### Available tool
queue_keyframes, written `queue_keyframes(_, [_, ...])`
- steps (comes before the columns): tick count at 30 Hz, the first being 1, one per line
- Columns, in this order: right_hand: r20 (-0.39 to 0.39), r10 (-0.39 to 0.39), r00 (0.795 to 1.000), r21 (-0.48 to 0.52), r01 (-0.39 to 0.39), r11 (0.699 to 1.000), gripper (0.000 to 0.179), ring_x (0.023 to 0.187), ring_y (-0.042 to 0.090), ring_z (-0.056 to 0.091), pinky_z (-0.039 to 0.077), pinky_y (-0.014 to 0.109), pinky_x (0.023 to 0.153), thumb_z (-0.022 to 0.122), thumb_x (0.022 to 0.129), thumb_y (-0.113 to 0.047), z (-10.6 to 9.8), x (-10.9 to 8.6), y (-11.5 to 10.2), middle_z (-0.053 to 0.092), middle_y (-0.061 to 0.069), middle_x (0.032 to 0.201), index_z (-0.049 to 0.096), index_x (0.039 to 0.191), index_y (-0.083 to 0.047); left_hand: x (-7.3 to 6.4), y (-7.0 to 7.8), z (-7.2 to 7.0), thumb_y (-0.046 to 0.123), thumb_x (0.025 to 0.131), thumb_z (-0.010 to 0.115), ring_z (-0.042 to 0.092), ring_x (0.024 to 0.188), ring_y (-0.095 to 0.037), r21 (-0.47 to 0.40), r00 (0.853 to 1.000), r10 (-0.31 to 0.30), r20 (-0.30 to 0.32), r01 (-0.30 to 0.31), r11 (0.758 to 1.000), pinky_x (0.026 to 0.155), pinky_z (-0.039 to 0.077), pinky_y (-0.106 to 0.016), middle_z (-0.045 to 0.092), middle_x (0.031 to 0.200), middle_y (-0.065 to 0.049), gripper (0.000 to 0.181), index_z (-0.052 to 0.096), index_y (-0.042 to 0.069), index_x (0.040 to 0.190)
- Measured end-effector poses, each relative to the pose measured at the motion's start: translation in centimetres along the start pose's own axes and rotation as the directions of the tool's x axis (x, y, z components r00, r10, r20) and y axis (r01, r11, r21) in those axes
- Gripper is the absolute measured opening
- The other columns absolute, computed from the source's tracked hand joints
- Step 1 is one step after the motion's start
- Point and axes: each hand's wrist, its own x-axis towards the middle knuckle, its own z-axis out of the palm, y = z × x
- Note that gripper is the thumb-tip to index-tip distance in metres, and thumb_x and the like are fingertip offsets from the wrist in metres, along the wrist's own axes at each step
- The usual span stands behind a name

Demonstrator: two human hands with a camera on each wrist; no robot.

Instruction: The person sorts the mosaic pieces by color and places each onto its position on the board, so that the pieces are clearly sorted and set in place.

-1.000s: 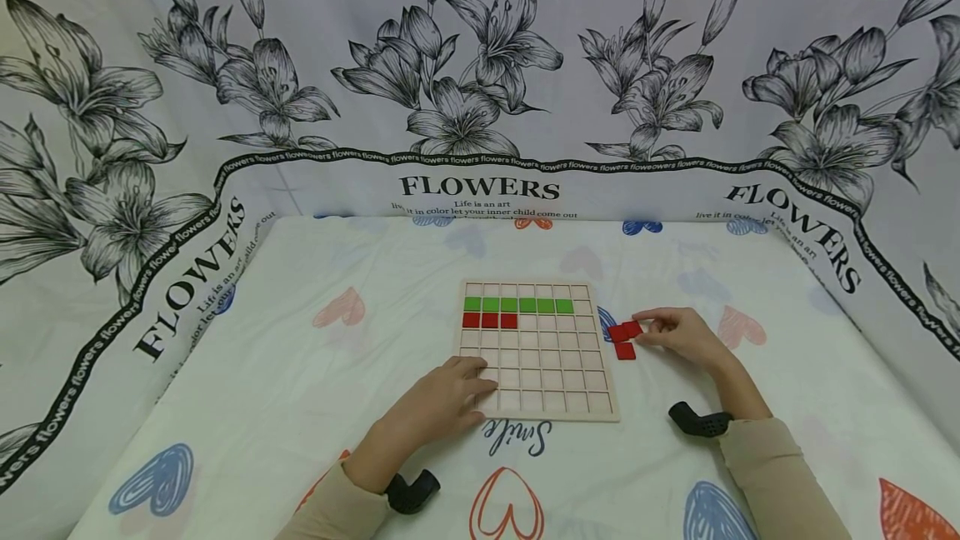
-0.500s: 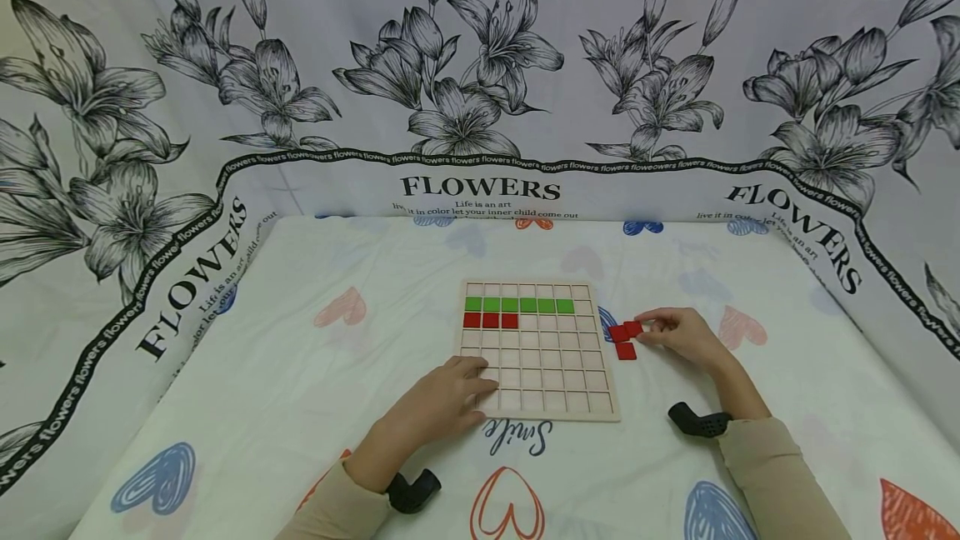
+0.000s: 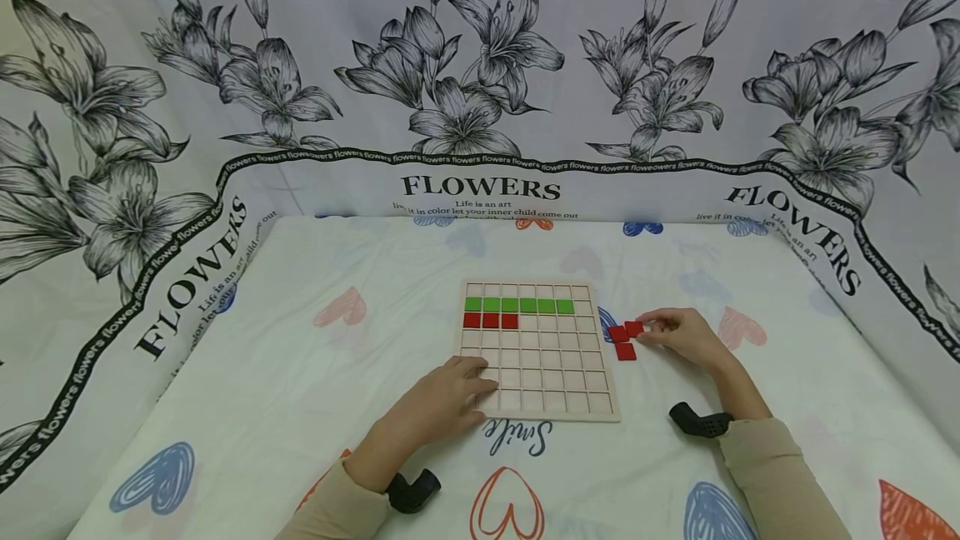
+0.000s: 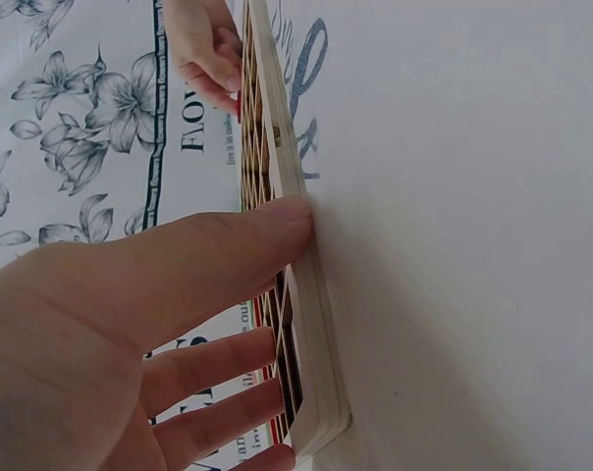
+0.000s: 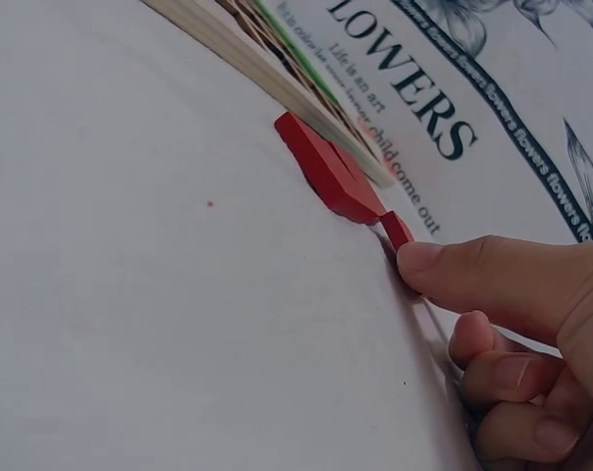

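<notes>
A square wooden grid board lies on the table cloth. It bears a row of green tiles and, below that, three red tiles at the left. My left hand rests over the board's near left corner; in the left wrist view its thumb touches the near edge and its fingers lie extended over the grid. Right of the board, my right hand pinches a red tile between thumb and finger. Two more red tiles lie close beside it; in the right wrist view the pinched tile is partly hidden by the thumb.
A white cloth with printed hearts covers the table. Behind it hangs a curtain with black flower drawings. Black wrist devices sit under both forearms, near the cuffs of the beige sleeves.
</notes>
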Motion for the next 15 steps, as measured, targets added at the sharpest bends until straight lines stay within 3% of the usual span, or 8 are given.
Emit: queue_keyframes(15, [-0.008,0.012,1.0,0.019,-0.012,1.0,0.039,0.066,0.006,0.046,0.039,0.019,0.059,0.072,0.086,-0.022,0.05,0.1,-0.44,0.052,-0.005,0.072,0.066,0.115,0.003,-0.06,-0.05,0.04,0.026,0.083,0.073,0.054,0.125,-0.027,0.004,1.0,0.003,0.0,-0.003,1.0,0.101,0.051,-0.043,0.059,0.133,-0.01,0.037,0.069,0.017,0.119])
